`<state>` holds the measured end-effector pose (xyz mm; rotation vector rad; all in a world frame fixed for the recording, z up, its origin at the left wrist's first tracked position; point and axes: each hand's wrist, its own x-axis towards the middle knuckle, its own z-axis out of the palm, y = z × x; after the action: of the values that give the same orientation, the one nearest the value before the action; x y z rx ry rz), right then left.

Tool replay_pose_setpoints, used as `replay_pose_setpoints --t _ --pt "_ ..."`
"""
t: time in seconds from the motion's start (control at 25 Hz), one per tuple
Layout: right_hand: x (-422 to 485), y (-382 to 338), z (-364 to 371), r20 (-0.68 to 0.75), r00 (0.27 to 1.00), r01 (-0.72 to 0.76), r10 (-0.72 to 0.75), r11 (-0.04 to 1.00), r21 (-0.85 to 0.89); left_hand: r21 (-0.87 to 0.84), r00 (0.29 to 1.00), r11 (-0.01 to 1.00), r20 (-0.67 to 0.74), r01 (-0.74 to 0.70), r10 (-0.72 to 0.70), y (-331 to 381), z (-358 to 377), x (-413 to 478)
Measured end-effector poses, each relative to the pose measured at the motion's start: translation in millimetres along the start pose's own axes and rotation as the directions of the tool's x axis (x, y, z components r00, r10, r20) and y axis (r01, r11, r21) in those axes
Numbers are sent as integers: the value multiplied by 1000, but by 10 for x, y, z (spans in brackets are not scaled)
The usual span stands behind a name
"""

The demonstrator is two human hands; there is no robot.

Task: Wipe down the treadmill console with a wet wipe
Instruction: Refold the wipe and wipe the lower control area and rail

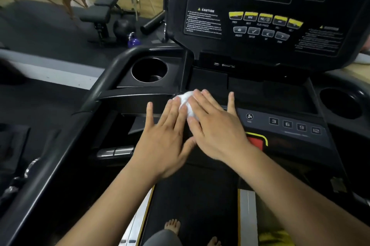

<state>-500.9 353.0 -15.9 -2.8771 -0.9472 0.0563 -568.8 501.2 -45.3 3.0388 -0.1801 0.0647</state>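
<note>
Bare feet (pixel 172 225) stood on the dark belt below. My left hand (pixel 166 137) and right hand (pixel 216 131) lay flat, fingers spread, pressing a crumpled white wet wipe (pixel 185 103) onto the matte black treadmill console (pixel 280 93). Round cup holder (pixel 149 69) sat left; number buttons (pixel 294 125) right; the glossy display panel (pixel 276 11) rose beyond.

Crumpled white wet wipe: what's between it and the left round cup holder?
Head view: only bare black console surface between the crumpled white wet wipe and left round cup holder.
</note>
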Motion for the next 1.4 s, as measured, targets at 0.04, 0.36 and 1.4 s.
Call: replay_pose_setpoints --t 0.04,0.36,1.4 --pt "-11 -82 27 -3 1000 9 -9 1000 9 -52 1000 999 -18 9 -10 -38 35 -59" --pt "80 -280 133 -42 999 23 -24 1000 -21 -559 990 821 132 117 -51 -431 16 96" --pt "-914 759 146 -137 943 -314 304 947 -63 11 948 952 98 -306 303 963 -132 416"
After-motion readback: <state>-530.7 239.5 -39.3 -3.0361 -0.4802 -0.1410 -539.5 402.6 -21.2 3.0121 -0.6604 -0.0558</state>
